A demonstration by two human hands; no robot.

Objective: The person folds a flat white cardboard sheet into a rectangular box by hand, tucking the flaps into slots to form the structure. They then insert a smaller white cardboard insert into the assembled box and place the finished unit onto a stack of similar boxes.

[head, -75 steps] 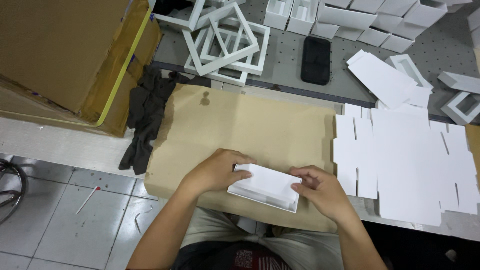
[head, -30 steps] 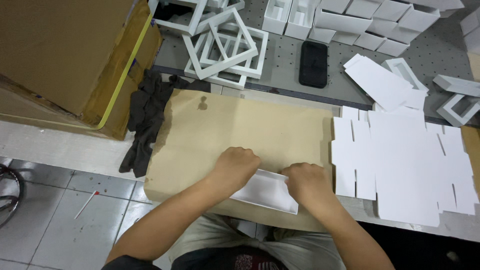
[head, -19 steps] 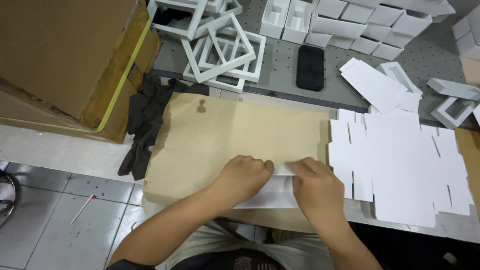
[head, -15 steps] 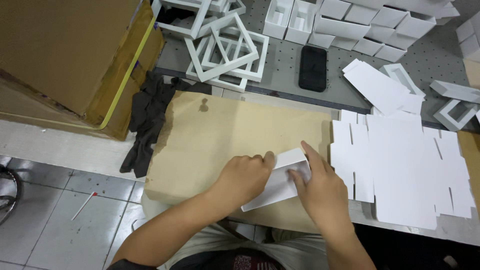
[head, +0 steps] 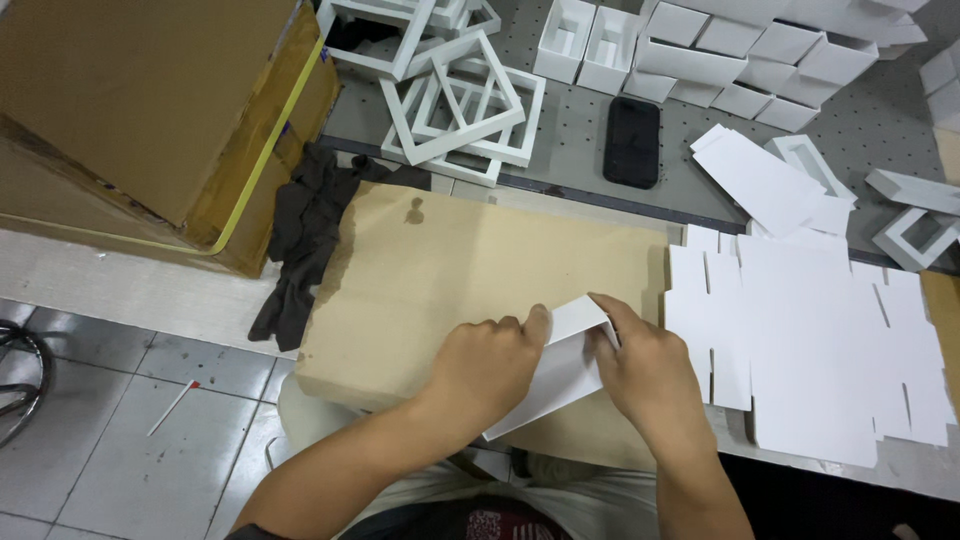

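On the brown board [head: 470, 270] we grip 1 white card blank [head: 560, 365]: left hand [head: 490, 365] pins its panel flat, right hand [head: 645, 370] pinches the raised flap, creasing against firm backing.

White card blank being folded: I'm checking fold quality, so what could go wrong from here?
The white card blank is raised at an angle on the brown cardboard sheet, pinched between left hand and right hand; uneven pressure may skew the crease. Its near edge overhangs the sheet's front edge, so it might bend there.
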